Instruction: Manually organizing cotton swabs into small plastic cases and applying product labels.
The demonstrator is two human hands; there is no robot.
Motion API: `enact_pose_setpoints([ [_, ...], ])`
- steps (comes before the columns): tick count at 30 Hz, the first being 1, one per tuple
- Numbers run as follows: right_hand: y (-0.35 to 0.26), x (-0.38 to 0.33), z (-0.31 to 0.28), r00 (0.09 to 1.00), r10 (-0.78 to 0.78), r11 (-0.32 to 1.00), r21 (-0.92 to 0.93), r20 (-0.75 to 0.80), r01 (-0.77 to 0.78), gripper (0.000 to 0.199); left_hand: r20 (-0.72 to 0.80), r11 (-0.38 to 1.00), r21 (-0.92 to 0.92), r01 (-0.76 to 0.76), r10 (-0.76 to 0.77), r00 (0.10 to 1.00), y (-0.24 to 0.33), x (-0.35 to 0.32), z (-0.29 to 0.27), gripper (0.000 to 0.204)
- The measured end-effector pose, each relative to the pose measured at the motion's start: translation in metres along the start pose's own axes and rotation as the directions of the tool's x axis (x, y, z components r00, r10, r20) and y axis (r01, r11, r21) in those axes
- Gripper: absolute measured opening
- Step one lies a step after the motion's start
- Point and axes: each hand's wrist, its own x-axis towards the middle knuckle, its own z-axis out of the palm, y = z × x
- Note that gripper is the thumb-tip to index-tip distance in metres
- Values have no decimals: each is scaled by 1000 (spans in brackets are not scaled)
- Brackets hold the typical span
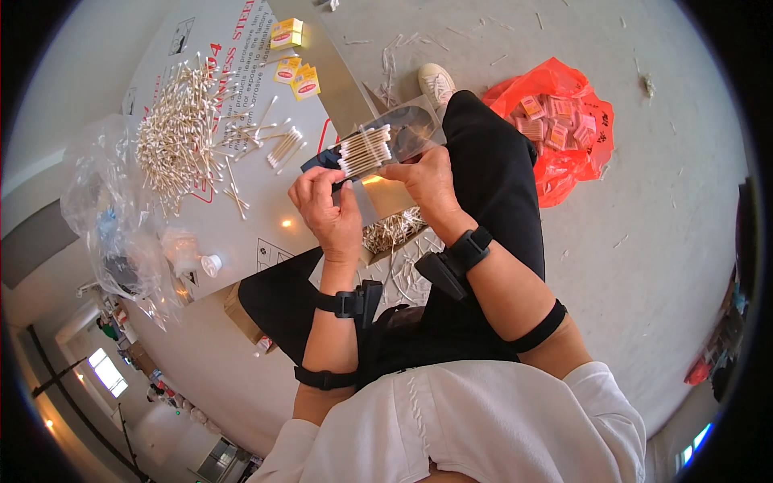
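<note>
In front of me a row of cotton swabs [365, 151] lies side by side in or on a clear plastic bag [415, 125], with something dark showing beneath. My left hand [328, 213] is closed, thumb and fingers pinching the bag's near left edge by the swab tips. At the right end, my right hand [431, 187] closes on the bag's near edge, its index finger stretched toward the swabs. Whether the swabs are fully inside the bag I cannot tell. Beyond my left hand, a small group of swabs [284, 149] rests on the table.
A large heap of loose swabs [181, 133] covers the film-covered table [241, 229], with small yellow boxes [287, 34] at its far edge. A crumpled clear bag [109, 217] hangs at left. A box of swabs [392, 232] sits below my hands. A red bag [592, 153] of packs lies right.
</note>
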Motion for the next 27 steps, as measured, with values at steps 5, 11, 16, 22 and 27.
enact_pose_setpoints([
  [5,-5,-2,1,1000,-9,1000,-6,-5,9,18,61,998,18,-54,53,997,-7,7,-5,19],
  [11,-3,1,0,1000,8,1000,2,4,-8,21,169,973,121,-194,173,970,-8,18,-8,19],
  [16,-3,0,0,1000,29,999,-22,-8,-29,22,198,957,138,-253,224,954,-9,20,-11,23],
  [22,-4,-1,1,999,-38,999,-4,-26,38,19,178,963,122,-242,218,960,-2,19,-3,25],
  [27,1,1,1,999,-37,999,21,3,37,21,77,991,67,-113,108,991,-2,17,0,25],
])
